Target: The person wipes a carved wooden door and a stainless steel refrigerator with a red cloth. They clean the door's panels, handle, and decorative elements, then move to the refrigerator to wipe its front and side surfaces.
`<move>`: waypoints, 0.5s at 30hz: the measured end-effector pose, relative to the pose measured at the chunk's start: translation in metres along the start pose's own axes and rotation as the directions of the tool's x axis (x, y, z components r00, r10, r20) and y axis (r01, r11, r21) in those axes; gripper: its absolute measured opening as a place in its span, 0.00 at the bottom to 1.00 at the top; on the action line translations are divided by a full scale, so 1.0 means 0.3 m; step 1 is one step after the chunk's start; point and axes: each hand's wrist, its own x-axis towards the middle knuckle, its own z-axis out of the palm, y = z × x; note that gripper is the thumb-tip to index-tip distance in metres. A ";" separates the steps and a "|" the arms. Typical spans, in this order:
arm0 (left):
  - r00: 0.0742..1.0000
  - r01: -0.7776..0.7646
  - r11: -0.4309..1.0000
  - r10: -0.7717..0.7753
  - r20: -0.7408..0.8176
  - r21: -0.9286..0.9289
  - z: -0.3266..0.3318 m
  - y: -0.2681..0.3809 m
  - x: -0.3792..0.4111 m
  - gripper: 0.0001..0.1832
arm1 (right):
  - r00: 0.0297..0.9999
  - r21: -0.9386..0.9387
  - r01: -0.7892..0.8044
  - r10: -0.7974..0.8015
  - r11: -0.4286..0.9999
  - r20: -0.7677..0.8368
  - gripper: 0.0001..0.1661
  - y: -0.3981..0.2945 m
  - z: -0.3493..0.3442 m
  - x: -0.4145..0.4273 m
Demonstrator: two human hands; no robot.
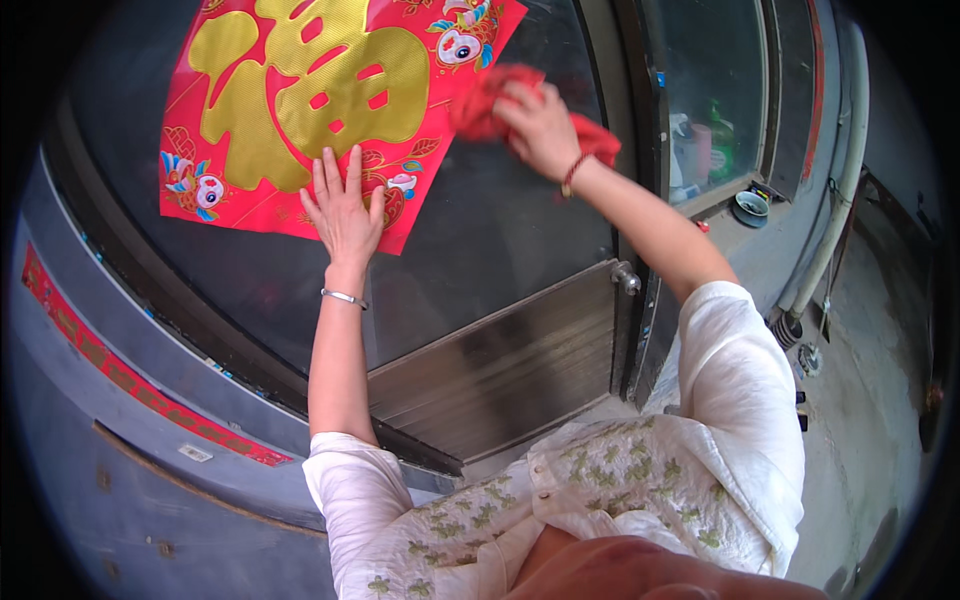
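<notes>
A red paper decoration (247, 206) with a large gold character and colourful fish lies against the dark glass door panel (480, 217). My left hand (346, 202) rests flat on its lower part with the fingers spread. In my right hand (544, 127) is a bunched red cloth (592, 139), blurred on its left side. This cloth is beside the decoration's right edge; whether it touches the paper or only the glass, I cannot tell. The top of the decoration runs out of the picture.
Below the glass is a metal door panel (502, 360) with a round knob (625, 278). On the right, a window sill holds a small bowl (751, 206), and bottles (720, 142) show behind the window. A pipe (847, 172) runs down the wall. A red paper strip (135, 379) is at left.
</notes>
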 end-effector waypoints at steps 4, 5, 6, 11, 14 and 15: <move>0.998 -0.057 0.994 0.055 0.022 0.092 0.046 -0.017 -0.019 0.40 | 0.914 -0.072 0.379 -0.361 0.922 0.186 0.21 0.131 -0.044 -0.124; 0.998 -0.061 0.992 0.059 0.020 0.108 0.052 -0.023 -0.030 0.40 | 0.956 -0.133 0.289 -0.280 0.948 0.082 0.21 0.173 -0.071 -0.080; 0.998 -0.065 0.992 0.063 0.019 0.108 0.056 -0.032 -0.043 0.40 | 0.994 -0.172 0.098 -0.087 0.980 0.070 0.21 0.204 -0.101 -0.035; 0.993 -0.114 0.990 0.116 -0.021 0.079 0.095 -0.032 -0.038 0.39 | 0.883 -0.041 -0.432 0.413 0.901 -0.222 0.29 0.128 0.037 -0.037; 0.993 -0.116 0.993 0.116 -0.004 0.016 0.113 -0.048 -0.104 0.37 | 0.993 0.069 -0.083 0.077 0.994 0.093 0.33 -0.153 0.074 -0.229; 0.992 -0.123 0.992 0.123 -0.002 -0.017 0.115 -0.042 -0.119 0.38 | 0.977 0.136 0.070 -0.096 0.988 0.192 0.33 -0.190 0.081 -0.299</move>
